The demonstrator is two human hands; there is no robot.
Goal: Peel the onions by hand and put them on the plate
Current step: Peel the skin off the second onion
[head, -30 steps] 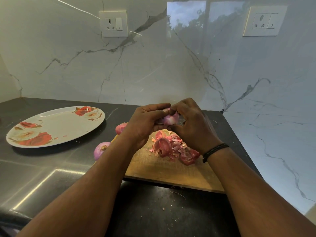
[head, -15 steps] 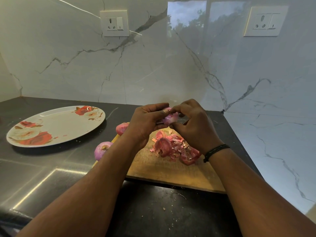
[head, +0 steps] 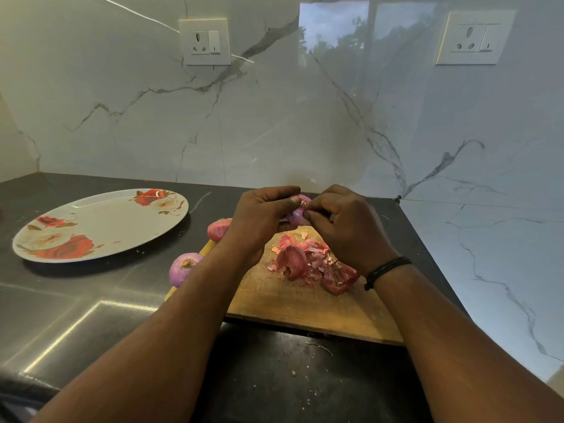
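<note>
Onion (head: 297,213) up off the board, held between both hands above the far end of the chopping board (head: 308,303). The left hand (head: 259,221) wraps its fingers round the bulb with the thumb laid along the top; the right hand (head: 345,227) pinches at the skin near the tip. Against a second ago the change is small: the right fingertips have crept further onto the crown, and more pale purple flesh shows between the hands. My read is that the last papery layers are coming away, so this one is close to done, yet nothing lies on the plate (head: 76,209).

Peelings (head: 308,264) sit heaped on the board directly beneath the hands. Two more onions wait by the board's left edge: one (head: 218,228) at about 10 o'clock from the heap, half hidden by the left wrist, another (head: 183,267) at about 9 o'clock, on or just off the board's left edge, I cannot tell which.

Room to move looks good. The plate lies well apart at 9 to 10 o'clock across the dark bench (head: 91,300), a bare stretch between. At 3 o'clock the bench ends against the marble wall (head: 457,239), close behind the right hand, so the tight side is there. At 12 o'clock the back wall stands just beyond the fingers.
</note>
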